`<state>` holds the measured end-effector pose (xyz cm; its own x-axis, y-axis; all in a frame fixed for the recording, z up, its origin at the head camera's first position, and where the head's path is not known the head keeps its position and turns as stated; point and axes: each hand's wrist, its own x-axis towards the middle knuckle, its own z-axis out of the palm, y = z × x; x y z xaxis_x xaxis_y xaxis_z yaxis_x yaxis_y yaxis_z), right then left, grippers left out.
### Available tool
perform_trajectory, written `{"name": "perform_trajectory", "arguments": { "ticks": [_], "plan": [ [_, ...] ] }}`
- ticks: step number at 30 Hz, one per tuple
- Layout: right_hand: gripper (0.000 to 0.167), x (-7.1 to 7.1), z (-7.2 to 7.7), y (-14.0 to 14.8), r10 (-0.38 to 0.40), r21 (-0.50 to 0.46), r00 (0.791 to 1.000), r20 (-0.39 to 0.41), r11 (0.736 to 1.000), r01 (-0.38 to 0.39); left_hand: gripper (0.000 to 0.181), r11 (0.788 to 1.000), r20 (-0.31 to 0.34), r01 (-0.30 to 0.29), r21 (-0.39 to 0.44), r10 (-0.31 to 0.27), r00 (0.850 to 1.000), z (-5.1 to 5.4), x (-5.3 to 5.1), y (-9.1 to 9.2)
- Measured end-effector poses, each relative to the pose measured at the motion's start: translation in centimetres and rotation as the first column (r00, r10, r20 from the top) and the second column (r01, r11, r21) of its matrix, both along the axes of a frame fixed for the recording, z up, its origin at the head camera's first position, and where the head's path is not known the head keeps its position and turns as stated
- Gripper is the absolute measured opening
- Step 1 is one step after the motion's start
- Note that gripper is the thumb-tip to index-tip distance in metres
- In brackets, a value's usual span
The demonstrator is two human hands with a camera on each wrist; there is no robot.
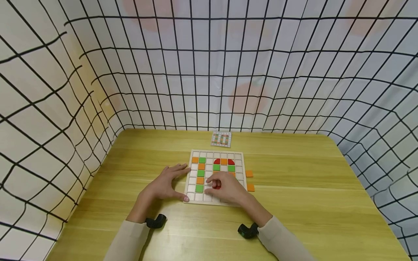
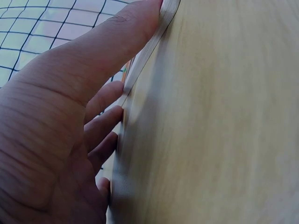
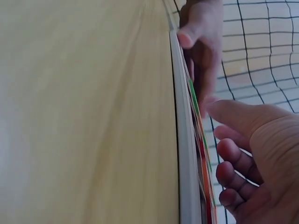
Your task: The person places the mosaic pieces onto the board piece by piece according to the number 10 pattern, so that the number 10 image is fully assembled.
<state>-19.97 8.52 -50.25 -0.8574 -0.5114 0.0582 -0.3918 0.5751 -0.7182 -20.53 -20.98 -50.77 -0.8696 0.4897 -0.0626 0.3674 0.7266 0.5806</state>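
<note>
A white gridded board point(image 1: 192, 197) with a pale wooden rim lies on the table, bearing several square green tiles point(image 1: 200, 173) and orange tiles point(image 1: 200, 180). Red rounded-corner tiles point(image 1: 217, 161) sit near its far side. My left hand point(image 1: 164, 184) rests at the board's left edge, its fingers spread and thumb touching the near corner. Over the middle of the board is my right hand point(image 1: 226, 186), thumb and index finger apart, other fingers curled. No tile shows between those fingertips in the head or right wrist view. The right hand hides part of the board.
Two loose orange tiles point(image 1: 249, 173) lie against the board's right side. A small card point(image 1: 221, 139) with a coloured grid pattern lies beyond the board. Black-lined netting point(image 1: 209, 72) surrounds the wooden table point(image 1: 310, 188) at the back and sides.
</note>
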Motion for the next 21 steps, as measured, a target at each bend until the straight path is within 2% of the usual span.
{"name": "perform_trajectory", "arguments": {
  "ticks": [6, 9, 13, 16, 21],
  "plan": [
    [0.024, -0.6, -0.1, 3.1, -0.030, -0.071, 0.999, -0.038, 0.997, 0.027, 0.113, 1.000, -0.011, 0.009, -0.002, -0.009, 1.000, -0.1, 0.0, -0.1],
    [0.025, -1.0, -0.1, 5.0, -0.066, -0.055, 0.997, -0.051, 0.996, 0.063, 0.113, 1.000, -0.021, 0.016, 0.003, -0.016, 1.000, 0.0, 0.1, -0.1],
    [0.027, -1.5, 0.1, 7.6, -0.144, -0.046, 0.989, -0.018, 0.989, 0.143, 0.112, 1.000, -0.024, 0.021, 0.017, -0.020, 1.000, 0.0, 0.2, -0.1],
    [0.029, -1.8, 0.2, 9.4, -0.213, -0.045, 0.977, 0.018, 0.976, 0.214, 0.112, 1.000, -0.028, 0.018, 0.018, -0.018, 0.999, 0.0, 0.2, -0.1],
    [0.034, -2.1, 0.0, 12.1, -0.287, -0.007, 0.957, 0.034, 0.958, 0.288, 0.111, 1.000, -0.027, 0.020, 0.020, -0.020, 0.999, 0.1, 0.2, 0.0]
  ]
}}
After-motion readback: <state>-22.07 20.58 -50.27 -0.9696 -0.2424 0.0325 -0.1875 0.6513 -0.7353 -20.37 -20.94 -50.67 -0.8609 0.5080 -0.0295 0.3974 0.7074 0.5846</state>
